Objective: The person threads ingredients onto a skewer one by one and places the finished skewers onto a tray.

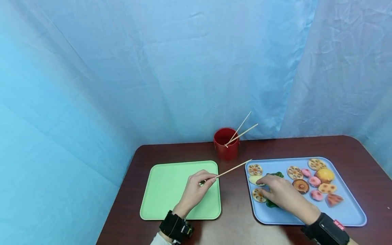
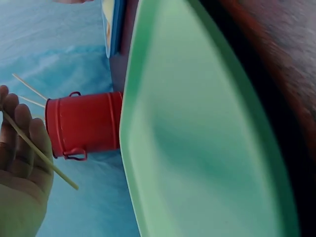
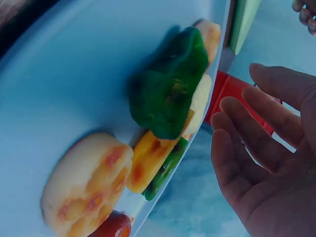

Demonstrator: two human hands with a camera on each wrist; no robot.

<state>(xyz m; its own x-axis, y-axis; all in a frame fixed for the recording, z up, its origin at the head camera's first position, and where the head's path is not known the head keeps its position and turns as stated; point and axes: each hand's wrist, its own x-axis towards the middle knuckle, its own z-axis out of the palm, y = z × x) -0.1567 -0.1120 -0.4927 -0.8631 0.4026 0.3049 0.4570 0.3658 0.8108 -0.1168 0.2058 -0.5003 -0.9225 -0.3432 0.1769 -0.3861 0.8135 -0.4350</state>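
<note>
Over the right side of the green tray (image 1: pixel 156 204), my left hand (image 1: pixel 197 187) pinches a thin wooden skewer (image 1: pixel 234 168), its bare length slanting up toward the blue tray. My right hand (image 1: pixel 283 194) hovers above the left part of the blue tray (image 1: pixel 346 217), thumb and fingers apart with nothing between them. Its fingertips are close to a pale oval slice (image 1: pixel 255 180) and a lotus root slice (image 1: pixel 259 195). In the right wrist view the relaxed fingers (image 3: pixel 247 118) are beside a dark green pepper piece (image 3: pixel 168 89) and a yellow piece (image 3: pixel 150 160).
Behind the trays stands a red bucket (image 1: pixel 226 153) with skewers (image 1: pixel 246 131) leaning out of it. The blue tray's right half carries a mushroom (image 1: pixel 300 186), pink pieces (image 1: pixel 314 181), a yellow rounded piece (image 1: pixel 325 175) and more lotus slices (image 1: pixel 295 173). A blue curtain (image 1: pixel 183 85) hangs behind the table.
</note>
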